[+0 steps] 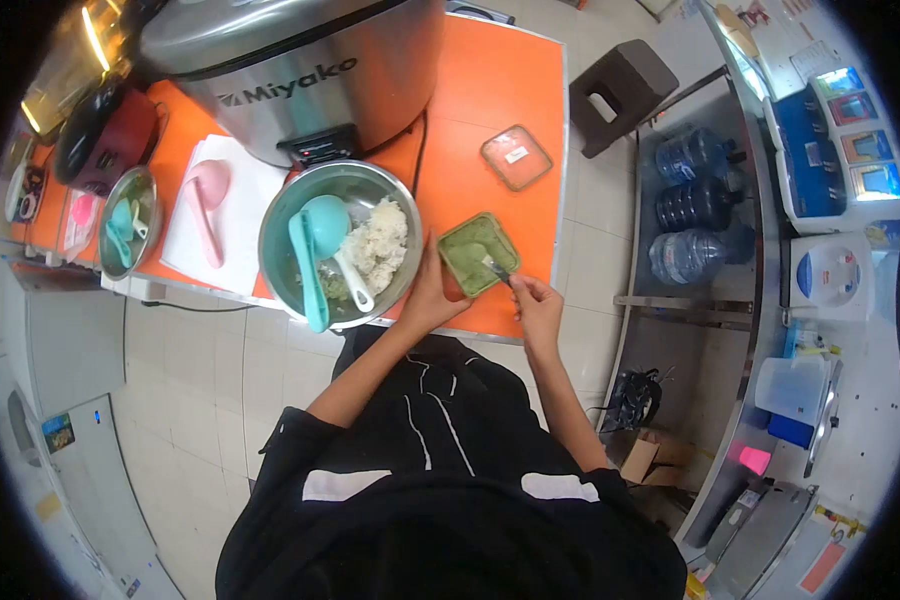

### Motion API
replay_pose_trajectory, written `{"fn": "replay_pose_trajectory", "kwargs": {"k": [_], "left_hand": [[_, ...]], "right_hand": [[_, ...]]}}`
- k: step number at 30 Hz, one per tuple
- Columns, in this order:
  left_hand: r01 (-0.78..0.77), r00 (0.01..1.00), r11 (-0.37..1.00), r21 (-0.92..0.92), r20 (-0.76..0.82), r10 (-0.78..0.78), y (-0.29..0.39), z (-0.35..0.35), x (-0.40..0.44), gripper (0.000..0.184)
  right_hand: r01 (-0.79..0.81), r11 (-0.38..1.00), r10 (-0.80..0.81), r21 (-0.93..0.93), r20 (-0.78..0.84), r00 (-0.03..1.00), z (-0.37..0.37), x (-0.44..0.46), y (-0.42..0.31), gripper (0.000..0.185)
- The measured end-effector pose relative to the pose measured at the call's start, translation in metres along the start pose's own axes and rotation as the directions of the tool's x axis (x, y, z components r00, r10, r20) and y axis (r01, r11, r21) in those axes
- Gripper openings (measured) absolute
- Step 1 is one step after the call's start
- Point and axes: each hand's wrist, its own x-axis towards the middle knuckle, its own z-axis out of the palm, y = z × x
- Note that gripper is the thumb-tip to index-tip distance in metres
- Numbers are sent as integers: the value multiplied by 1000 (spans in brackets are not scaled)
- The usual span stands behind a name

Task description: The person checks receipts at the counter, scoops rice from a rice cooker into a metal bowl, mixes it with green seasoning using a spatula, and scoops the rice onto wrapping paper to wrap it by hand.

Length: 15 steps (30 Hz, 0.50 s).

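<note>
A small square container (463,238) with a green paste inside stands near the front edge of the orange table. My left hand (434,293) grips its left side. In my right hand (536,310) is a spoon (499,270), its bowl dipped in the green paste. Just left of my left hand sits a metal bowl (272,290) holding white rice (378,246). Two turquoise scoops, one a ladle with a white handle (353,282), the other a long turquoise spoon (310,285), rest in that bowl. A clear square lid (516,157) lies behind the container.
A large silver Miyako rice cooker (310,90) stands behind the bowl. Left of it are a pink ladle (206,215) on white paper, a smaller metal bowl (110,258) and a red cooker (105,140). A stool (625,90) and water bottles (692,205) are to the right.
</note>
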Motion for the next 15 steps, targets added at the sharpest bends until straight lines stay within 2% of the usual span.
{"fn": "replay_pose_trajectory", "kwargs": {"k": [3, 5, 6, 8, 9, 11, 12, 13, 15], "left_hand": [[37, 998, 997, -71, 47, -34, 12, -15, -21, 103], [143, 926, 986, 83, 340, -163, 41, -46, -44, 80], [145, 929, 986, 87, 332, -166, 54, -66, -50, 80], [44, 877, 977, 209, 461, -138, 72, -106, -62, 52], [45, 876, 976, 214, 461, -141, 72, -116, -62, 52], [-152, 983, 844, 514, 168, 74, 68, -135, -54, 32], [-222, 974, 786, 577, 175, 147, 53, -140, -52, 33], [-219, 974, 787, 577, 171, 145, 44, -145, -55, 33], [-260, 947, 767, 586, 312, 83, 38, -156, -54, 32]], "right_hand": [[70, 996, -70, -51, -5, 998, 3, -1, -12, 19], [67, 996, -66, -60, 20, 998, 10, -4, -26, 18], [84, 995, -80, -61, 55, 995, 17, -4, -31, 18], [93, 994, -88, -53, 87, 992, 34, -8, -39, 17], [103, 993, -97, -56, 97, 991, 47, -10, -44, 17], [118, 991, -111, -57, 110, 988, 71, -9, -47, 16], [123, 992, -115, -35, 166, 979, 81, -7, -44, 16], [124, 992, -118, -16, 222, 968, 90, -8, -39, 16], [171, 983, -151, -61, 244, 958, 107, -13, -31, 15]]}}
